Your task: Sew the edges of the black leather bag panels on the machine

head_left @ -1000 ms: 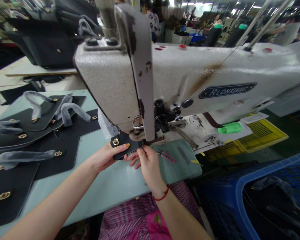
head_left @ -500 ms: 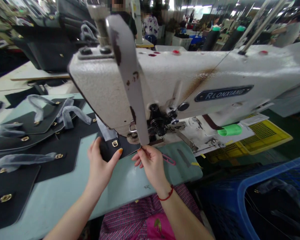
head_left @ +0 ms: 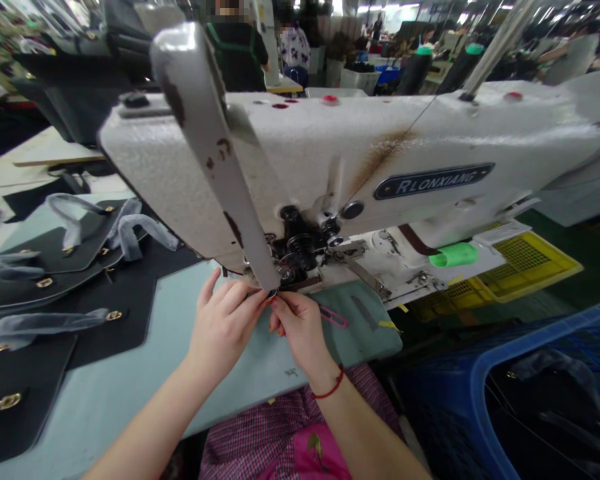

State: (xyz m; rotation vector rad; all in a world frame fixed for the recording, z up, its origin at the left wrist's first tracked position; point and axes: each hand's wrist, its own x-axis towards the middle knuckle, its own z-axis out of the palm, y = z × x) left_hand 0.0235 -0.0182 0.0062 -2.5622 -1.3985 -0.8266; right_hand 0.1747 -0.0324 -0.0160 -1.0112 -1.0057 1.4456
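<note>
At the left, black panels (head_left: 130, 287) are lying overlapped on the pale green tabletop (head_left: 145, 387), bearing gold clasps (head_left: 114, 315) and straps wrapped in clear film (head_left: 50, 325); to their right, the left hand (head_left: 225, 327) is reaching in below the head of the white sewing machine (head_left: 380, 143), its back turned up and its fingers stretching forward, the tips drawing close together on a dark piece (head_left: 273, 293); only a small edge of that piece is showing, just under the machine's long lever (head_left: 225, 167), the rest being hidden by the hand and the machine; the right hand (head_left: 300, 327) is meeting the left there, curling narrow, thumb and forefinger pinching the same edge while the other fingers are folding beneath; a red bracelet (head_left: 338, 381) is circling its wrist; farther right, a pink-handled tool (head_left: 334, 317) is lying near the hand; at the far right, a blue basket (head_left: 476, 393) is holding more black pieces.
</note>
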